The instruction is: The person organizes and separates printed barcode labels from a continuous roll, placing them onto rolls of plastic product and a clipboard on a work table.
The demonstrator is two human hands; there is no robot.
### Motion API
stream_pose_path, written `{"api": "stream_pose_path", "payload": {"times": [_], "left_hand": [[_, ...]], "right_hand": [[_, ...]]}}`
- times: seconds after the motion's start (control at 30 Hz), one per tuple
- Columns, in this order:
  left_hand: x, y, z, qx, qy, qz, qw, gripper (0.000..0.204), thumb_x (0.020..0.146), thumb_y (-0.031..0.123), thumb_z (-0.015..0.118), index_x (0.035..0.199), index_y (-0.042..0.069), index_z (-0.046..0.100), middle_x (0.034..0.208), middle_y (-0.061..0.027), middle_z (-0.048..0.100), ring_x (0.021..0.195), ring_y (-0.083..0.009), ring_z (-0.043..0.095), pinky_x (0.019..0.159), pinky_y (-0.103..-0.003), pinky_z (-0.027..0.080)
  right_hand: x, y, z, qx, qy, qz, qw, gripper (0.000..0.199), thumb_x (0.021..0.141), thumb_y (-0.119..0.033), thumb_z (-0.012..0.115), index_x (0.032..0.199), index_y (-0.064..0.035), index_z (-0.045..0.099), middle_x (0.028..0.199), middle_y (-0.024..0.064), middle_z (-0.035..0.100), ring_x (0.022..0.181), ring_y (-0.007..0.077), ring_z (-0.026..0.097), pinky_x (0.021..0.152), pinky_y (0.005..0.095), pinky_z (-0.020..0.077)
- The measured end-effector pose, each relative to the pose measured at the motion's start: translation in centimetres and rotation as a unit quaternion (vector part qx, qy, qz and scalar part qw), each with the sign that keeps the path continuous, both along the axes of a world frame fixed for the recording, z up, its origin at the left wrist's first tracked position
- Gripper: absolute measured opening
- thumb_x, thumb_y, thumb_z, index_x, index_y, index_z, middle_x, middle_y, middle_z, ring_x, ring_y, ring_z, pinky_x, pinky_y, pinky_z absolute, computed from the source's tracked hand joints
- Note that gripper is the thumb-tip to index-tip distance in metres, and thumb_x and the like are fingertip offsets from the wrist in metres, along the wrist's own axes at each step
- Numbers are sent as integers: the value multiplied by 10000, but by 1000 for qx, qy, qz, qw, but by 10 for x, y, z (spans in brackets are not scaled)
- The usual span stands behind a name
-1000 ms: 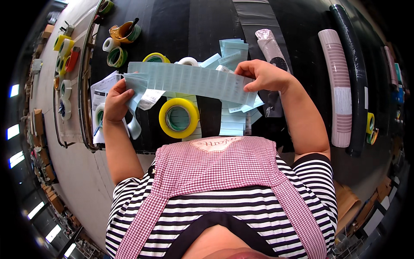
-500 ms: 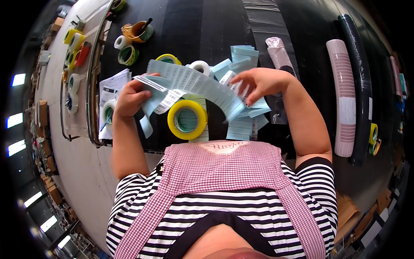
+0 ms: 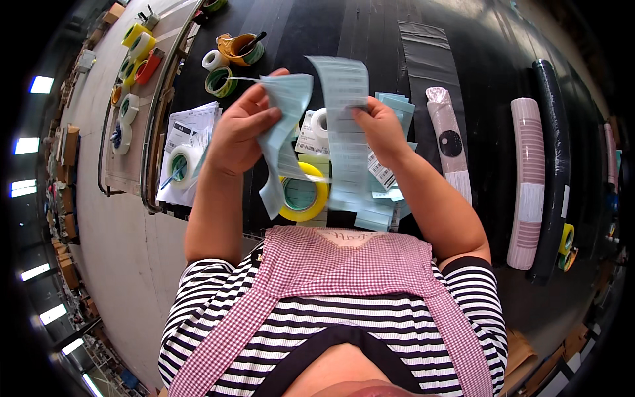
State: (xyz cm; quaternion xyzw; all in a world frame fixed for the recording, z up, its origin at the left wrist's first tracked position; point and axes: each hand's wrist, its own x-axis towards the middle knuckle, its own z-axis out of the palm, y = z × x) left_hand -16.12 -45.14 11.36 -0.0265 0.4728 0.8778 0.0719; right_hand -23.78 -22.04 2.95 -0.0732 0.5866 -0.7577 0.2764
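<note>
My left hand (image 3: 241, 129) pinches a folded length of pale blue label strip (image 3: 288, 99), part of which hangs below the fingers. Opposite it, my right hand (image 3: 383, 129) grips a hanging pale blue strip (image 3: 345, 149) between thumb and fingers. The two lengths look joined low down by a narrow band, though I cannot tell for certain. Behind them lies a yellow-rimmed tape roll (image 3: 323, 198), partly hidden. A white roll (image 3: 319, 121) and a barcode label (image 3: 309, 140) lie between the hands. More blue label strips (image 3: 397, 106) lie beyond my right hand.
Papers (image 3: 188, 129) with a clear tape roll (image 3: 184, 165) lie at the left. Farther off stand a green tape roll (image 3: 218, 81) and a brown tape roll (image 3: 239, 49). On the right are a pink wrapped roll (image 3: 527, 165), a black roll (image 3: 552, 132) and a shorter package (image 3: 446, 126).
My right hand has moved from the pile and now holds up a hanging strip. My left hand has come up and inward. The strip, earlier stretched across, now hangs in two lengths.
</note>
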Motion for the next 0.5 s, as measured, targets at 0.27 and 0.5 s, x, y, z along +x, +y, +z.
{"api": "stream_pose_path", "payload": {"times": [0.27, 0.5], "left_hand": [[-18, 68, -49, -280, 57, 170, 943, 574, 884, -51, 569, 1433, 22, 419, 1273, -102, 597, 1161, -193, 578, 1025, -325, 443], [-22, 86, -89, -267, 109, 163, 944, 669, 891, -68, 536, 1516, 39, 321, 1370, -125, 533, 1248, -196, 527, 1047, -324, 421]], "right_hand": [[24, 7, 8, -108, -103, 25, 988, 243, 983, -104, 521, 1197, -13, 590, 1043, 51, 672, 935, 113, 621, 837, 260, 497], [41, -3, 0, 28, 36, -33, 998, 359, 908, 8, 590, 1259, -15, 518, 1155, 81, 622, 1021, 161, 607, 885, 300, 493]]}}
